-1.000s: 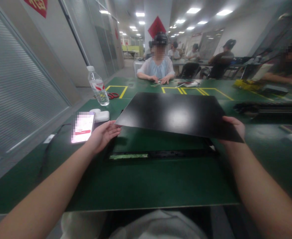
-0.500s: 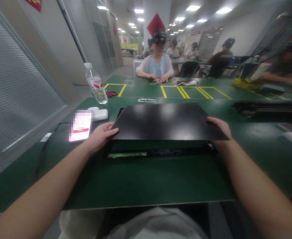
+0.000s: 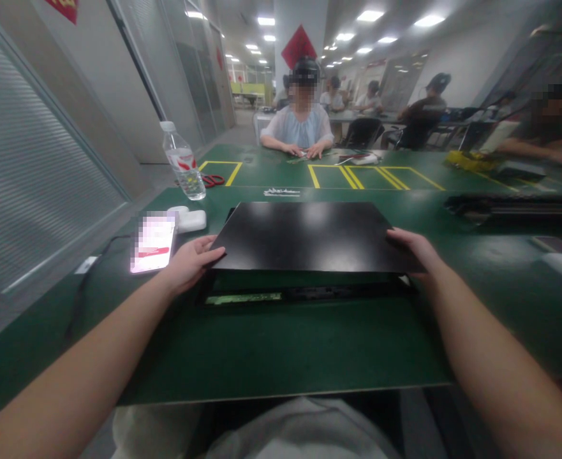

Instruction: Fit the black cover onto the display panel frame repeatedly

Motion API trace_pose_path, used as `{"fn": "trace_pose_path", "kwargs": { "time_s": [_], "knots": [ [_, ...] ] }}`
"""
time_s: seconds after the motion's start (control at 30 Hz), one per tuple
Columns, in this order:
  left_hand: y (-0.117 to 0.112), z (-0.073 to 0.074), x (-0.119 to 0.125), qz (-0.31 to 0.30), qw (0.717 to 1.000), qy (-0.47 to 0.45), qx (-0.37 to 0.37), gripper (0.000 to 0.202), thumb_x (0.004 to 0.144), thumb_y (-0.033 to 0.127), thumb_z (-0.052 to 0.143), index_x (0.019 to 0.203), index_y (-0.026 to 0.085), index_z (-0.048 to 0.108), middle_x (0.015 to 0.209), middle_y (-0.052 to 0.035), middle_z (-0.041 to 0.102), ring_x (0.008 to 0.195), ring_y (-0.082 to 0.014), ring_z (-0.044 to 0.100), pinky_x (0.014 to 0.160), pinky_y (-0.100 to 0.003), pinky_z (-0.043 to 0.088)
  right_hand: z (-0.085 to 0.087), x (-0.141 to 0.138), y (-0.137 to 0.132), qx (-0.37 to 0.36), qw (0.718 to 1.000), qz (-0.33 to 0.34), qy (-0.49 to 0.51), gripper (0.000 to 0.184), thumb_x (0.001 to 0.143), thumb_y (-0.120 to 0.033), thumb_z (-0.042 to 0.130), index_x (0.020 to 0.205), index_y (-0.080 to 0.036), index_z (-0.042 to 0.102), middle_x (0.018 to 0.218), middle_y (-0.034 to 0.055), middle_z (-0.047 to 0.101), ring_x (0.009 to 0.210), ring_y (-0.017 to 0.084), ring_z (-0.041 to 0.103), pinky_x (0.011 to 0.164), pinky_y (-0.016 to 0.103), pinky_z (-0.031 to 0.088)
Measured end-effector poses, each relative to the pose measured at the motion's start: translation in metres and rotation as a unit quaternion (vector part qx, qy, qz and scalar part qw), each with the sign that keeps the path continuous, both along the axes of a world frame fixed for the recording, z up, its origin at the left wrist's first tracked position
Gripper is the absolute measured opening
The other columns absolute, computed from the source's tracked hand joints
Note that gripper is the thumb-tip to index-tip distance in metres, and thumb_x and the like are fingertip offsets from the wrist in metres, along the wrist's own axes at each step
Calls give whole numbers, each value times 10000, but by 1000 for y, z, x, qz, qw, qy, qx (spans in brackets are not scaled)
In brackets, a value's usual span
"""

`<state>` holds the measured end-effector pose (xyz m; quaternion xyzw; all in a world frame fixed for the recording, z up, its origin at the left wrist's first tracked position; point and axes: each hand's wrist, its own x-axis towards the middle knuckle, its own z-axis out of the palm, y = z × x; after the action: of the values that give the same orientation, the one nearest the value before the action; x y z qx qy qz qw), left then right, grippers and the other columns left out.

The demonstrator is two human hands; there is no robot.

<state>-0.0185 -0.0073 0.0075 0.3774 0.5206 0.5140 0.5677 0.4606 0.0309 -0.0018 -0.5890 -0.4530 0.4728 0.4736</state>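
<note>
A large thin black panel (image 3: 309,234) hangs nearly flat just above the green table (image 3: 281,344), its near edge slightly raised. My left hand (image 3: 192,260) grips the panel's near left corner, thumb on top. My right hand (image 3: 412,248) grips the near right corner, fingers curled over the edge. Under the panel's near edge lies a long dark frame with a green circuit strip (image 3: 245,298) along its front.
A lit phone (image 3: 154,243) and a white case (image 3: 191,220) lie left of the panel, with a water bottle (image 3: 180,162) and red scissors (image 3: 212,180) behind. A person (image 3: 302,124) sits opposite; others work at the right. Dark long parts (image 3: 515,207) lie far right.
The panel has come down from a steep tilt to nearly flat over the frame. Both hands lowered with it and kept their grip on its near corners.
</note>
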Motion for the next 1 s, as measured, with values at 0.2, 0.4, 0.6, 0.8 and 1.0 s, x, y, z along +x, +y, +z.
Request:
{"fn": "trace_pose_path", "kwargs": {
  "time_s": [0.2, 0.4, 0.6, 0.8, 1.0],
  "knots": [
    [1, -2, -7, -11, 998, 16, 61, 546, 547, 109, 985, 1049, 167, 777, 1020, -81, 872, 971, -276, 839, 760, -270, 684, 6, -3, 1, -66, 993, 18, 95, 290, 723, -333, 714, 997, -248, 759, 845, 79, 795, 857, 336, 771, 724, 463, 634],
    [4, 3, -16, -24, 993, 35, 109, 593, 544, 182, 1014, 1079, 205, 760, 1076, -64, 871, 1072, -339, 818, 855, -393, 707, 9, -5, 0, 12, 983, -45, 175, 382, 663, -173, 713, 1032, -249, 645, 785, 33, 729, 677, 193, 690, 576, 283, 579],
    [3, 5, -17, -4, 994, 47, 100, 536, 570, 138, 976, 1047, 200, 738, 1027, -52, 871, 1042, -310, 825, 898, -379, 692, 6, -5, 2, 16, 983, -47, 179, 405, 685, -211, 706, 1027, -286, 501, 919, 81, 755, 773, 244, 736, 606, 342, 600],
    [1, 10, -16, 24, 996, 62, 64, 498, 606, 75, 917, 1052, 195, 731, 995, -66, 860, 1043, -304, 819, 834, -323, 683, 5, -10, 1, 10, 993, -59, 102, 546, 713, -310, 694, 1230, -300, 520, 954, 87, 792, 867, 287, 770, 689, 386, 603],
    [-1, 9, -11, 22, 997, 55, 46, 506, 570, 79, 922, 1028, 174, 731, 945, -61, 850, 956, -259, 820, 763, -262, 659, -3, -6, 6, 41, 995, -91, -5, 682, 694, -392, 729, 1347, -260, 584, 855, 60, 780, 786, 244, 728, 620, 308, 531]
  ]
}}
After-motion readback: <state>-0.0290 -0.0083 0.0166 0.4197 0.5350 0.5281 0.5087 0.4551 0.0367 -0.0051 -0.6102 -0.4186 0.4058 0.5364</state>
